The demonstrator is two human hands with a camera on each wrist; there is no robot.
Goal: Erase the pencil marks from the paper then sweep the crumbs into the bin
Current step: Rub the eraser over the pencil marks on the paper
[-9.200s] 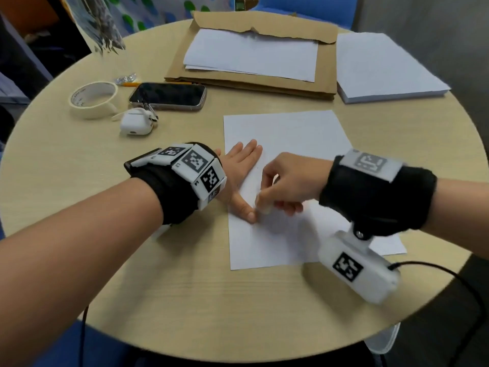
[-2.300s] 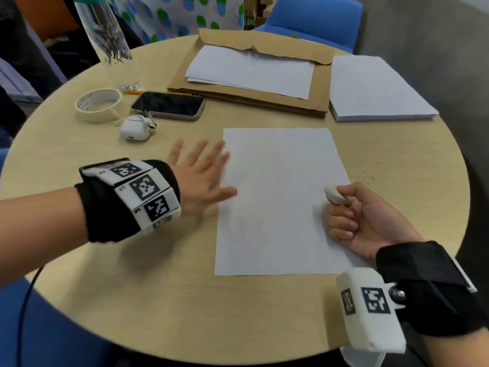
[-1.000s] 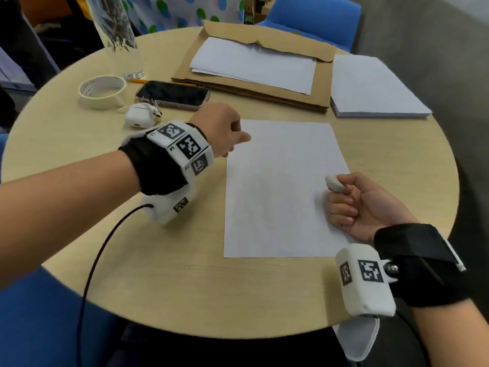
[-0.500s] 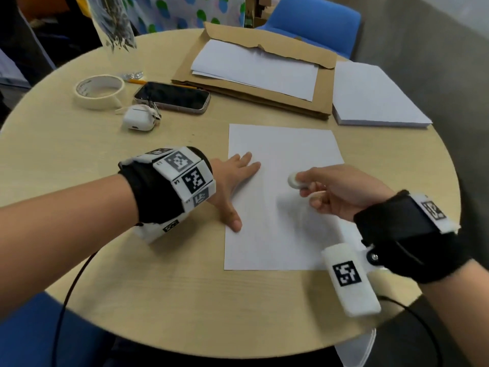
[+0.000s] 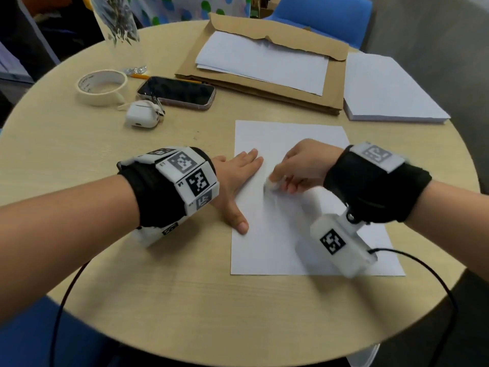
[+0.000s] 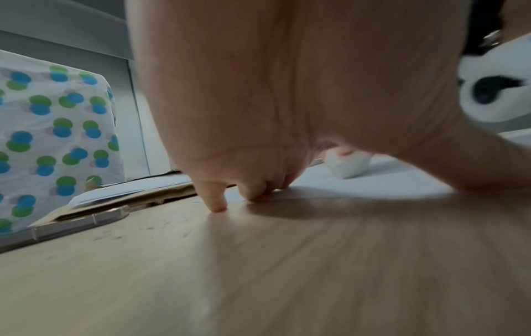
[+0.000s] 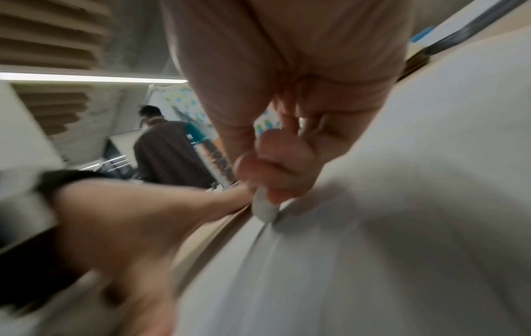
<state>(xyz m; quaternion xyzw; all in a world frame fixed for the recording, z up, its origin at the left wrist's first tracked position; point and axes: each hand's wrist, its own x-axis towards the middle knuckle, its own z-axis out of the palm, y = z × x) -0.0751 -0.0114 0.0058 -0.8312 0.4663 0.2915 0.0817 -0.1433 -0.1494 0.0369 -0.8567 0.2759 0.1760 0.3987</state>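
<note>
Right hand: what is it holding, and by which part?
A white eraser, pinched by its upper end between thumb and fingers; its lower tip touches the paper.

office: round table (image 5: 158,287), paper stacks (image 5: 383,88), tape (image 5: 102,87).

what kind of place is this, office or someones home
Most likely an office or shared workroom, not a home. A round table holds a paper stack and a tape roll, a blue chair stands behind it, and the right wrist view shows a person among desks.
</note>
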